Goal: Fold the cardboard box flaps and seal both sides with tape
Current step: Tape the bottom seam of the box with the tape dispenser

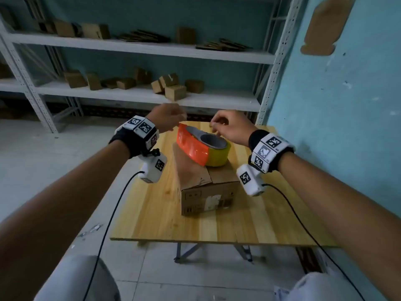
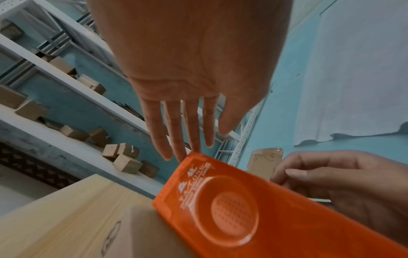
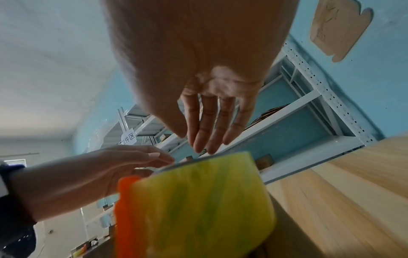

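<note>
A brown cardboard box (image 1: 208, 183) stands on the wooden table (image 1: 152, 213) with its top flaps folded down. On it lies a yellow tape roll (image 1: 218, 157) in an orange dispenser (image 1: 191, 146). My left hand (image 1: 168, 118) hovers over the dispenser's far end; in the left wrist view its fingers (image 2: 187, 148) are straight, with the tips at the dispenser's (image 2: 232, 209) top edge. My right hand (image 1: 225, 127) is over the roll's rim with fingers bent and thumb near the index fingertip. Whether it pinches the tape end is not visible.
Behind the table stands a white metal shelf (image 1: 141, 48) with several small cardboard boxes (image 1: 171, 85) and flat stacks. A blue wall (image 1: 336, 105) runs close along the table's right side. Cables hang from both wrist cameras over the table's near corners.
</note>
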Available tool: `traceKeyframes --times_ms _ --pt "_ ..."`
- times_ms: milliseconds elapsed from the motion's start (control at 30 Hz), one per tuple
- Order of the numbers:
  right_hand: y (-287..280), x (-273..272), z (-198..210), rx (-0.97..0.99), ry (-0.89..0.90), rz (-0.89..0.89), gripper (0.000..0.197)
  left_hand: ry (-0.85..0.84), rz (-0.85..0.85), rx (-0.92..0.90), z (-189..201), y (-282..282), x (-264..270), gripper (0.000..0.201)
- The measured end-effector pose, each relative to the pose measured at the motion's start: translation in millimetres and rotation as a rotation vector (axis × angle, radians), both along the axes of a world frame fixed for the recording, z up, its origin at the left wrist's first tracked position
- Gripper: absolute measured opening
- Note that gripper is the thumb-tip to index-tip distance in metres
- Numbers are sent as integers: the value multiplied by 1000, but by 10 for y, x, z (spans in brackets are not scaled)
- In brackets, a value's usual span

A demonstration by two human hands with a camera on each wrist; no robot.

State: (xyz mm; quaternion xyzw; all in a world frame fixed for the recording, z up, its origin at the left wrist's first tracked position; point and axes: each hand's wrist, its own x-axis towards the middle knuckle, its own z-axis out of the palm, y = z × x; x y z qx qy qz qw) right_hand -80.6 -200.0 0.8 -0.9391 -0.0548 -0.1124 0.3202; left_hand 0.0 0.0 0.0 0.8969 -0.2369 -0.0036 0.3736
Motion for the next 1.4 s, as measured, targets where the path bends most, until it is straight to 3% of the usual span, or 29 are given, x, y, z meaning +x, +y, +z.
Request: traceKeyframes --times_ms 300,700,1000,1200,1400 --pt "265 -277 -273 -220 59 -28 48 -22 56 1 -213 124 -251 34" --pt "-31 -258 -491 56 -51 -16 34 -28 23 -261 -417 -1 -131 35" --pt "-191 -190 -458 55 -56 16 28 -39 -37 -320 -627 0 -70 31" --pt "-370 -286 -396 237 -51 -21 20 203 -76 -469 -567 -71 -177 28" --pt "-396 -333 -285 429 -94 -103 42 181 -150 -392 -542 -73 -243 29"
